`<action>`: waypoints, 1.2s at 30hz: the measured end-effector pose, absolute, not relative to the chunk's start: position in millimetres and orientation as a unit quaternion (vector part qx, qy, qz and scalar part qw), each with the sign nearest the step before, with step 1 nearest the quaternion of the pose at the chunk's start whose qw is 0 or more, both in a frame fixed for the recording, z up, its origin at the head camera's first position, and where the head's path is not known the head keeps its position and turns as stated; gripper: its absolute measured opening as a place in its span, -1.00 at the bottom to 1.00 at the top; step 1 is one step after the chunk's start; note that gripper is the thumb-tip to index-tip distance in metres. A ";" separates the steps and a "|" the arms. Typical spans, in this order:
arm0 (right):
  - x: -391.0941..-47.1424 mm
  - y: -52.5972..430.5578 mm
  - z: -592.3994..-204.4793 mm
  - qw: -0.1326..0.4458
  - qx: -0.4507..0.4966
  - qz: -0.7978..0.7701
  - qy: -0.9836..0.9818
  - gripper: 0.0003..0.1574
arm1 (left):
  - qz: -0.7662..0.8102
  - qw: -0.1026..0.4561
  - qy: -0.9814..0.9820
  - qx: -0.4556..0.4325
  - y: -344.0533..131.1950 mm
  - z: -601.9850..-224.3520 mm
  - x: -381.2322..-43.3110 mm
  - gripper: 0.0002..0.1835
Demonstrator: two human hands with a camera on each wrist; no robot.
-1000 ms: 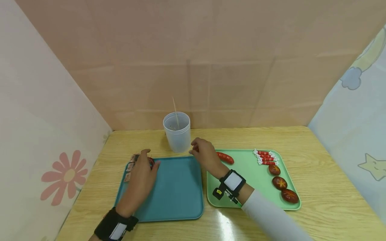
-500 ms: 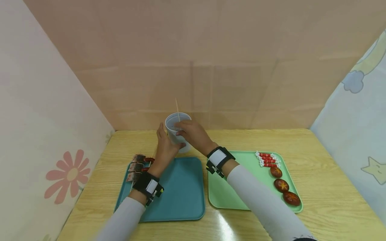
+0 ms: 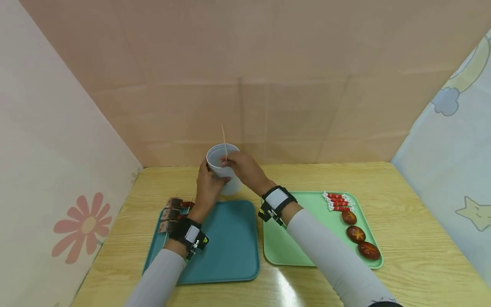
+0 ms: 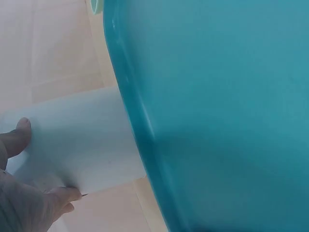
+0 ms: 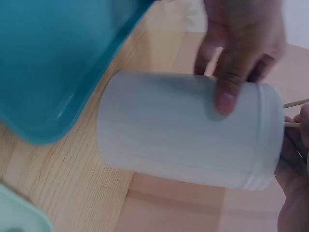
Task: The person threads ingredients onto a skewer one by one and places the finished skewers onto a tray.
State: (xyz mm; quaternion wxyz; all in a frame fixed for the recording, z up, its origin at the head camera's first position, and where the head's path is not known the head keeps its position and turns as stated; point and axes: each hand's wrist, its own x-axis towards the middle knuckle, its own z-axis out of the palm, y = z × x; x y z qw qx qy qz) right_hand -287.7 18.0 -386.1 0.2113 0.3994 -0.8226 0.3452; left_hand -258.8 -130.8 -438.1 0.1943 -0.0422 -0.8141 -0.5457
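Observation:
A translucent white plastic cup [image 3: 231, 186] stands behind the blue tray [image 3: 230, 256]. My left hand [image 3: 209, 187] grips its side, the thumb lying across the front; the left wrist view shows fingers on both sides of the cup [image 4: 87, 140]. At the cup's mouth my right hand [image 3: 249, 170] pinches a thin wooden skewer [image 5: 291, 125], its fingertips at the rim. One skewer [image 3: 224, 138] rises high above the cup. In the right wrist view two sticks show at the opening. The cup's inside is mostly hidden by my right hand.
Skewered grey-pink meat rolls [image 3: 171, 213] lie at the blue tray's left, beside red pieces [image 3: 188, 204] partly behind my left wrist. On the right, a green tray [image 3: 291, 251] holds several red pieces with white ends [image 3: 339, 201] and brown scored mushroom-like pieces [image 3: 356, 234].
Both hands have come from over the trays to the cup. The left has taken hold of its side, and the right has reached its mouth and pinched a skewer.

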 end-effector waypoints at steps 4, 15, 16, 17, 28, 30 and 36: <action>-286.5 17.9 -378.1 0.234 0.342 0.427 -0.804 -0.78 | -0.535 0.204 -0.818 -0.047 -133.2 -441.0 -259.3 -0.06; -252.7 53.2 -335.8 0.320 0.254 0.613 -0.676 -0.70 | -0.598 0.254 -0.760 -0.028 -134.2 -418.8 -227.5 -0.24; -245.4 59.1 -332.4 0.315 0.255 0.625 -0.667 -0.70 | -0.604 0.285 -0.743 -0.042 -132.8 -414.3 -220.7 -0.27; -237.7 64.9 -329.6 0.309 0.257 0.637 -0.658 -0.69 | -0.601 0.316 -0.731 -0.061 -131.2 -408.9 -212.2 -0.30; -177.3 112.5 -324.9 0.363 0.296 0.645 -0.604 -0.80 | -0.338 0.467 -0.772 -0.267 -95.4 -378.1 -153.4 -0.41; -167.6 115.4 -326.8 0.366 0.310 0.650 -0.590 -0.80 | -0.300 0.478 -0.774 -0.285 -89.2 -378.3 -152.2 -0.49; -149.5 120.0 -334.5 0.389 0.345 0.651 -0.553 -0.82 | -0.259 0.499 -0.770 -0.304 -77.9 -380.2 -153.1 -0.61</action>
